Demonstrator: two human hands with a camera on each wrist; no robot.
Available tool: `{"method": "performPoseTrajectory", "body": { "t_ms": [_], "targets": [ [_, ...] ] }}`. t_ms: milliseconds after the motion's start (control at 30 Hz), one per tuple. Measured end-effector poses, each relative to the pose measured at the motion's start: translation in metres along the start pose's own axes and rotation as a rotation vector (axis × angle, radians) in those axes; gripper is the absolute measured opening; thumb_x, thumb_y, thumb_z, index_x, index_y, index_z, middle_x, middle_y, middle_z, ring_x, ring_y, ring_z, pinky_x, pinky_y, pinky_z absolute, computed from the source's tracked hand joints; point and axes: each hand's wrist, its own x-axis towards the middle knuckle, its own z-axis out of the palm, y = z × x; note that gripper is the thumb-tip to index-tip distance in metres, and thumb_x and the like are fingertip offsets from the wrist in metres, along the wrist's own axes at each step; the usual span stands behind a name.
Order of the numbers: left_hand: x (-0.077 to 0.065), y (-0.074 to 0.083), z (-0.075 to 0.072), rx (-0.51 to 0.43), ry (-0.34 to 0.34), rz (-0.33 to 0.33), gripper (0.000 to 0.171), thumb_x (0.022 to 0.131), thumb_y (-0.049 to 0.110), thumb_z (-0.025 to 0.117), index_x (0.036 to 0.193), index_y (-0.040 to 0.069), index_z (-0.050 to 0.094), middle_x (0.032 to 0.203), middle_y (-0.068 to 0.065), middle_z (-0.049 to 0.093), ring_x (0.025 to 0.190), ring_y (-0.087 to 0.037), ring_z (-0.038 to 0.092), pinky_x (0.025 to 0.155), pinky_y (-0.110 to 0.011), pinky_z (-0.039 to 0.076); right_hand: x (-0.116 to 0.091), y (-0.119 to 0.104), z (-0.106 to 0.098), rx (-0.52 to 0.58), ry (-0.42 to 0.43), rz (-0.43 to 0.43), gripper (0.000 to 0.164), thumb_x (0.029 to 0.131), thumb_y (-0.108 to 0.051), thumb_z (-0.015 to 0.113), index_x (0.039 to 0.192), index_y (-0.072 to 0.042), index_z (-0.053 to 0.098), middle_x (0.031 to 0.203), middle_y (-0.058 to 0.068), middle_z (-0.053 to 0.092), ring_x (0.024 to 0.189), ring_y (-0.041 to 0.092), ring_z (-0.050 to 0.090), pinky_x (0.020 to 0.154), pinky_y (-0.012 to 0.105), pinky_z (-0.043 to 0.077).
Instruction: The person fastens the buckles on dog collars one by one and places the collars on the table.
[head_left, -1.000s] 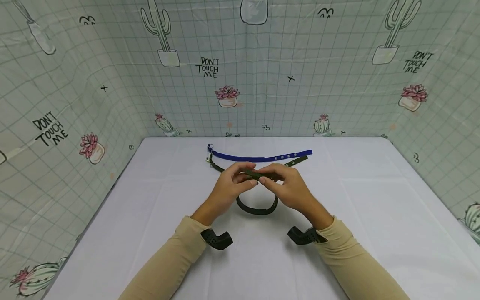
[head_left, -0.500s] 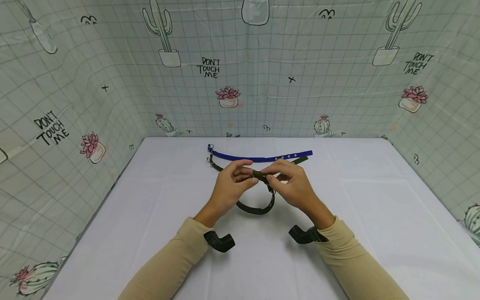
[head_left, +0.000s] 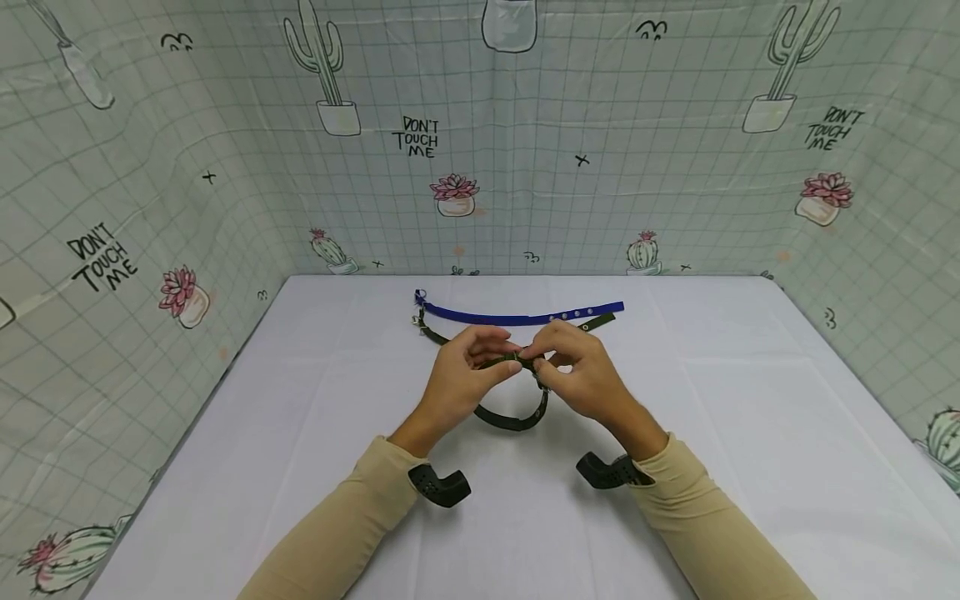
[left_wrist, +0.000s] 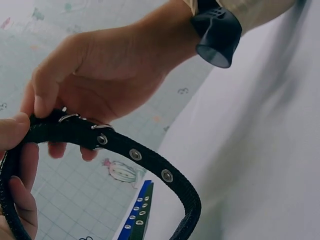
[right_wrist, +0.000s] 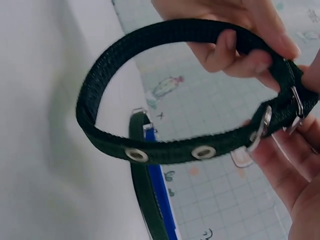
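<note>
A dark green dog collar [head_left: 512,422] with metal eyelets is closed into a loop and hangs between the two hands above the table. My left hand [head_left: 468,371] pinches it between thumb and fingers. Beside it, my right hand [head_left: 581,371] pinches the overlapping strap near the metal buckle [right_wrist: 297,102] and a D-shaped ring [right_wrist: 262,129]. In the left wrist view the right hand [left_wrist: 107,70] grips the collar by the buckle, and left fingers [left_wrist: 25,200] curl around the strap at the left edge. The strap's tip is mostly hidden by fingers.
A blue collar [head_left: 487,319] lies stretched across the far part of the white table [head_left: 712,433]. Just in front of it lies another dark green collar [head_left: 600,322], partly covered by the hands. A patterned cloth wall [head_left: 510,167] rises behind and at both sides.
My right fingers have shifted along the strap towards the left hand. The buckle below the right fingers has come into view, and the hanging loop has turned slightly. The collars on the table have stayed put.
</note>
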Motion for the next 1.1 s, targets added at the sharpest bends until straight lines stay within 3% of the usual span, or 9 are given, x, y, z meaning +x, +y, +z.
{"method": "performPoseTrajectory", "body": {
  "t_ms": [200,500,667,800,933,1100],
  "targets": [
    [0.000,-0.002,-0.004,0.020,0.018,-0.020,0.026,0.092,0.016,0.076,0.114,0.005,0.070,0.111,-0.006,0.070,0.102,-0.020,0.067,0.088,-0.033,0.055,-0.005,0.026,0.012,0.023,0.005,0.084,0.016,0.090,0.009,0.066,0.105,0.002,0.067,0.100,0.013,0.067,0.084,0.019,0.063,0.070,0.032,0.055],
    [-0.001,-0.003,-0.009,0.002,0.009,-0.033,0.019,0.099,0.016,0.066,0.110,0.001,0.071,0.101,-0.009,0.070,0.086,-0.019,0.063,0.078,-0.031,0.054,-0.008,0.031,0.025,0.072,0.001,0.165,0.022,0.095,-0.013,0.071,0.116,-0.010,0.068,0.106,0.001,0.070,0.086,0.015,0.067,0.070,0.029,0.055],
    [0.001,-0.001,-0.009,-0.064,-0.007,-0.048,0.017,0.100,0.009,0.063,0.108,-0.006,0.066,0.104,-0.015,0.066,0.087,-0.017,0.065,0.080,-0.033,0.056,-0.009,0.030,0.028,0.101,-0.001,0.230,0.020,0.096,-0.009,0.069,0.115,-0.006,0.065,0.093,0.010,0.071,0.071,0.022,0.066,0.062,0.030,0.054],
    [0.002,-0.001,-0.009,-0.108,-0.020,-0.066,0.018,0.101,0.007,0.061,0.109,-0.008,0.064,0.108,-0.018,0.064,0.090,-0.019,0.067,0.084,-0.038,0.057,-0.008,0.032,0.029,0.128,0.021,0.251,0.021,0.095,-0.003,0.069,0.114,0.000,0.062,0.090,0.016,0.070,0.069,0.028,0.066,0.061,0.031,0.054],
    [0.001,0.000,-0.010,0.006,-0.047,-0.059,0.017,0.101,0.011,0.061,0.113,-0.001,0.065,0.109,-0.012,0.066,0.091,-0.020,0.068,0.085,-0.039,0.056,-0.009,0.033,0.028,0.162,0.044,0.274,0.022,0.096,-0.004,0.068,0.116,0.002,0.063,0.091,0.019,0.069,0.068,0.029,0.066,0.062,0.033,0.056],
    [0.001,-0.001,-0.011,0.270,-0.086,0.030,0.025,0.096,0.016,0.070,0.119,0.010,0.065,0.113,0.000,0.066,0.096,-0.012,0.066,0.085,-0.031,0.055,-0.009,0.033,0.025,0.188,0.090,0.319,0.019,0.098,-0.012,0.068,0.113,-0.001,0.066,0.089,0.018,0.069,0.066,0.024,0.066,0.062,0.033,0.056]
  ]
}}
